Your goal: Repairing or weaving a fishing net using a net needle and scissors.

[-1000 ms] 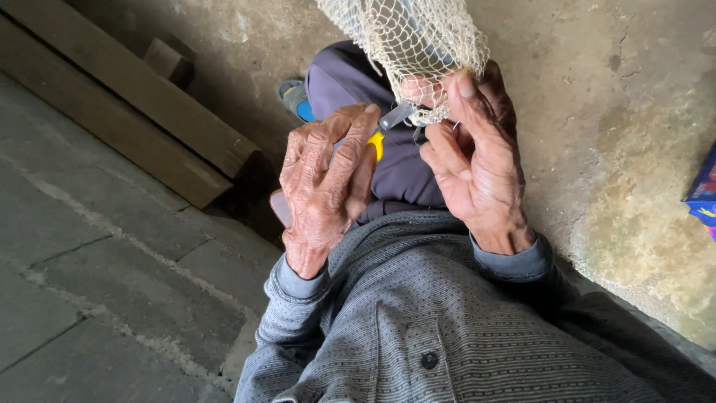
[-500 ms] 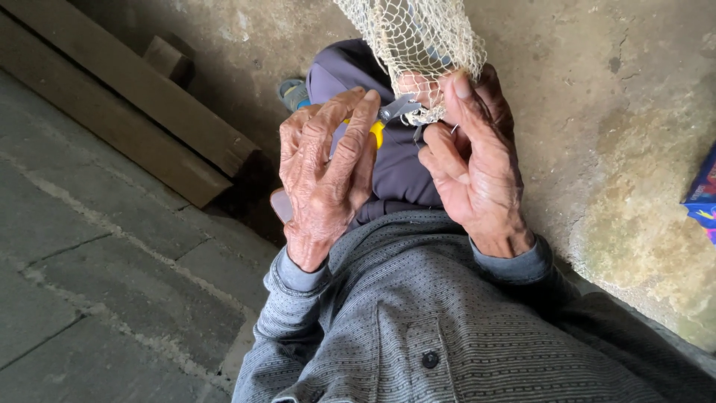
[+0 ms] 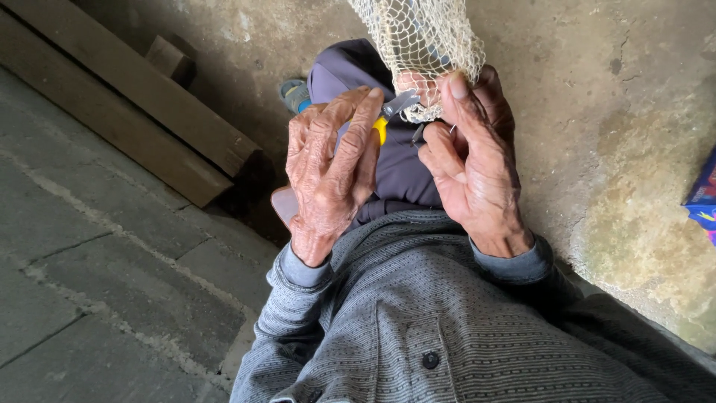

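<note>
A cream mesh net hangs down from the top of the view over my lap. My right hand pinches the net's lower edge between thumb and fingers. My left hand grips a small cutter with a yellow handle; its metal tip touches the net's bottom edge beside my right fingers. Both hands are raised above my dark trousers and grey patterned shirt.
Wooden beams lie at the upper left against a rough concrete wall. Grey paving slabs cover the floor on the left. A blue and purple packet sits at the right edge. A shoe shows past my knee.
My left hand has shifted slightly, bringing the cutter's tip closer against the net's edge. My right hand keeps its pinch on the net.
</note>
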